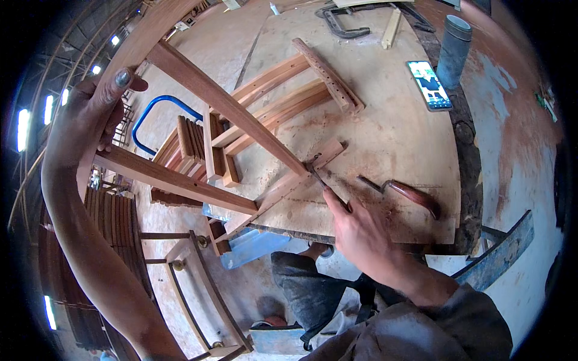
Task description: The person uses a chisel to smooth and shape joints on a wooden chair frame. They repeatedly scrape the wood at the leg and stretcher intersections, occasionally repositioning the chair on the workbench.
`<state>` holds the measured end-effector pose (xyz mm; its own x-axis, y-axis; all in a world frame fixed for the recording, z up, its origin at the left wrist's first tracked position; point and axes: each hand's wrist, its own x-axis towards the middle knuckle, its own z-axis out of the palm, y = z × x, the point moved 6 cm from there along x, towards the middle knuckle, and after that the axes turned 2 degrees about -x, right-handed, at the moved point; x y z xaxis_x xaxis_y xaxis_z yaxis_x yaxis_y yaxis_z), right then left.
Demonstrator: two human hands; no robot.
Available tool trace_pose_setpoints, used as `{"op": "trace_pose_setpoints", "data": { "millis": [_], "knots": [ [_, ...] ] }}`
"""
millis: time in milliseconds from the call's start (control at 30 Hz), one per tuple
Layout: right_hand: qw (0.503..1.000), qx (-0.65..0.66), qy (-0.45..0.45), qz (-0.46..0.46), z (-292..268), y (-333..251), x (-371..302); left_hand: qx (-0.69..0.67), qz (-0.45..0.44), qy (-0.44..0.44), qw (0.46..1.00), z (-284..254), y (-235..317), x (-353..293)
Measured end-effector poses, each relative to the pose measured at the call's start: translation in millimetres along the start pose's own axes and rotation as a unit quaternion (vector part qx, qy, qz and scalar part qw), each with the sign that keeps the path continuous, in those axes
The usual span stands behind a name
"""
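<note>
A reddish-brown wooden frame [226,110] stands tilted on the workbench, its two long bars meeting a lower rail [280,195]. At the upper left my left hand [108,102] is closed round the frame's other rail, thumb and fingertips showing on its near side. In my right hand [364,231] is a slim dark metal tool [322,179], which looks like a chisel, held with the index finger stretched along it. Its tip touches the joint where one bar meets the lower rail; small dark shavings lie there. The tool's handle is mostly hidden in the palm.
Right of the joint lies a bent tool with a brown wooden handle [414,197]. A lit phone [428,85] and a dark bottle [454,51] are at the bench's right edge. Behind are wooden frame parts [277,102] and a clamp [343,24]. Wooden pieces are stacked at left.
</note>
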<state>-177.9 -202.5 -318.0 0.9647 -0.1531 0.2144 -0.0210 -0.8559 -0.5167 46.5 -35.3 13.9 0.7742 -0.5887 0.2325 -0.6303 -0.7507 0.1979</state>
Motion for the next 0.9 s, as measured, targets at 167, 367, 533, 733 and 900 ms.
{"op": "trace_pose_setpoints", "data": {
  "millis": [167,367,533,733,900],
  "knots": [
    [0.998,0.012,0.056,-0.013,-0.8,-13.6,34.9,0.048,0.025,0.033,0.998,-23.3,15.1,8.5],
    [0.996,-0.014,0.073,-0.053,-8.9,-6.4,13.0,0.018,0.004,0.017,1.0,-2.6,-3.8,-5.3],
    [0.995,-0.053,0.072,-0.039,-7.1,-2.8,0.3,0.02,0.05,-0.045,0.998,1.0,-0.8,1.4],
    [0.999,0.0,0.04,-0.029,-10.9,-4.9,10.9,0.011,0.083,0.011,0.996,7.0,4.8,-2.7],
    [0.996,0.085,0.012,-0.002,-24.9,-4.5,-27.9,0.113,-0.184,0.011,0.976,-11.1,72.0,-36.4]
  ]
}}
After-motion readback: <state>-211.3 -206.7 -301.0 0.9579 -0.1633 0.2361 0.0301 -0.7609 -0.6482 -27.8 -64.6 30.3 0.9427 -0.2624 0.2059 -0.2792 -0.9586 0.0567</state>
